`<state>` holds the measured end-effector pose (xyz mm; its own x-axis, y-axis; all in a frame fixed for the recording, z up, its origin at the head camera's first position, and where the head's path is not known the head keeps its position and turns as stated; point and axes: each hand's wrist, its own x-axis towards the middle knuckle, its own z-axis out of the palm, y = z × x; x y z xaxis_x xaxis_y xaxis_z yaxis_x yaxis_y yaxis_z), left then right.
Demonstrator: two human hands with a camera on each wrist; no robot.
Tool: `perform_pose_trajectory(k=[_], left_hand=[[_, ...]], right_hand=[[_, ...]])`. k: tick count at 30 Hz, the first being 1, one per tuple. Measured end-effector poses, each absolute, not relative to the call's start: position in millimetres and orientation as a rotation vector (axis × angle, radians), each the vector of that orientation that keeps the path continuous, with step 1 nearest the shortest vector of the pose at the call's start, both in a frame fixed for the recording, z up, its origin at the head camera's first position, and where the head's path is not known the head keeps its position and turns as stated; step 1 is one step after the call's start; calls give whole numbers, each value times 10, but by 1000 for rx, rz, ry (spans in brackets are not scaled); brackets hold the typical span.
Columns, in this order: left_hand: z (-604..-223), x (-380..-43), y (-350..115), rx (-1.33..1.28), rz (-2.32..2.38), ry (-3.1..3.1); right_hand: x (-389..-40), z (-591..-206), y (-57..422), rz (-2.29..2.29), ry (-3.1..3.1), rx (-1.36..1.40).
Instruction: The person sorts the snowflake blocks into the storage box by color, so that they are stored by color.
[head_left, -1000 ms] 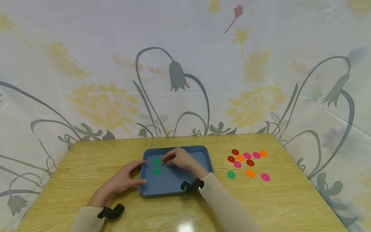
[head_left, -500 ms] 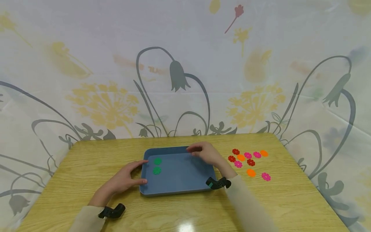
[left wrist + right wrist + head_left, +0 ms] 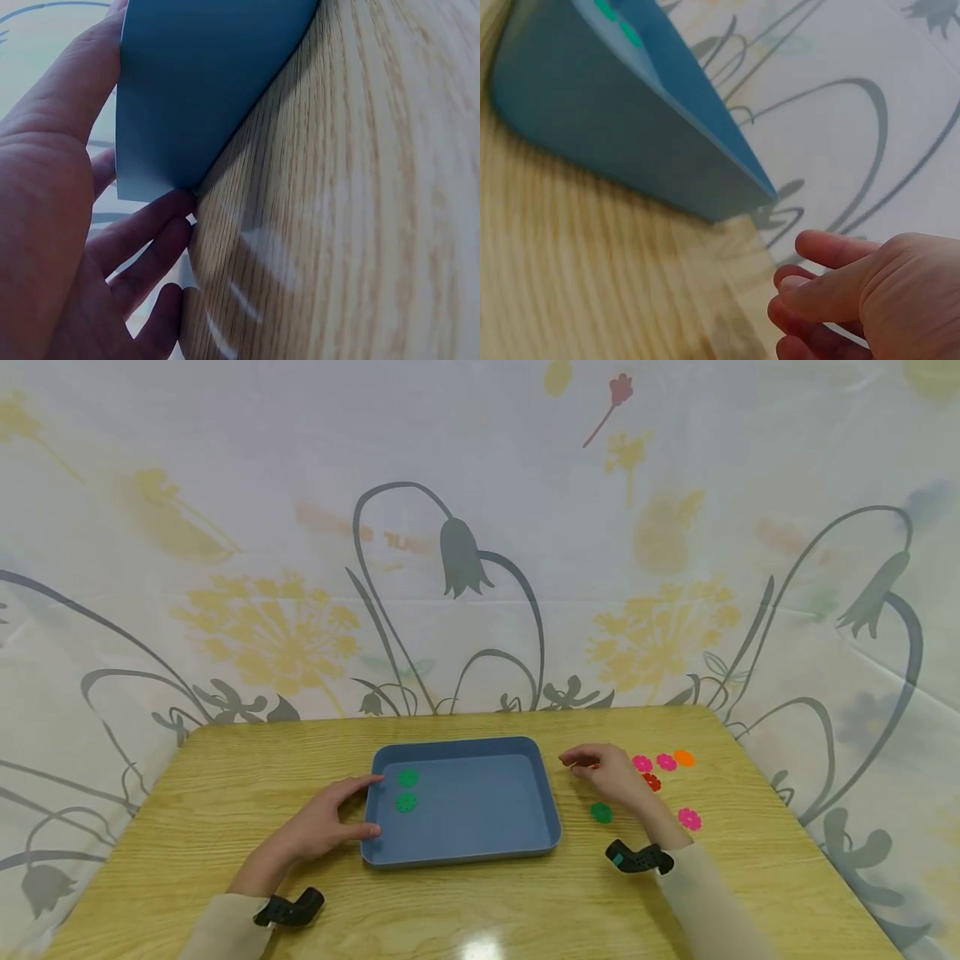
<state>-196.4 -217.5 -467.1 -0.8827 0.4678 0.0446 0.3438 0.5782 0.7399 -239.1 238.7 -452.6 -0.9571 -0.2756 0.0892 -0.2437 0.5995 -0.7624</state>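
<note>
My left hand (image 3: 318,825) is spread along the left side of a blue-grey tray (image 3: 480,860), its thumb and index finger resting on the rim. In the left wrist view, fingertips touch the tray wall's lower corner (image 3: 184,169). Two green flower-shaped discs lie inside, a farther one (image 3: 408,777) and a nearer one (image 3: 406,802). My right hand (image 3: 615,777) is above the table right of the tray, fingers loosely bent and nothing between them in the right wrist view. Beneath and beside it lie flower discs, including a green one (image 3: 602,812); the hand hides some of them.
Beyond the right hand lie pink discs (image 3: 666,762), an orange disc (image 3: 684,758) and a red disc (image 3: 652,782). Another pink disc (image 3: 689,819) lies nearer. The wooden table (image 3: 420,910) ends at a flower-patterned cloth (image 3: 480,635) behind.
The right hand has left the green discs inside the tray and moved right, over the tray's far right edge, to the loose discs on the table. The left hand has stayed at the tray.
</note>
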Motion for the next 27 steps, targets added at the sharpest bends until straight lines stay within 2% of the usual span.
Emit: perform_pose_trajectory(k=[6,15,27], left_hand=[[-4680,-1964,-2180,681,1207,2637],[-4699,-1977,-2190,684,1186,2654],[-4698,-1973,-2192,689,1187,2646]], right_hand=[[-2284,-4583,2630,-1160,2806,-433],[-2214,-4530,2807,-1010,2675,-625],[-2234,-4526,2769,-831,2684,-798]])
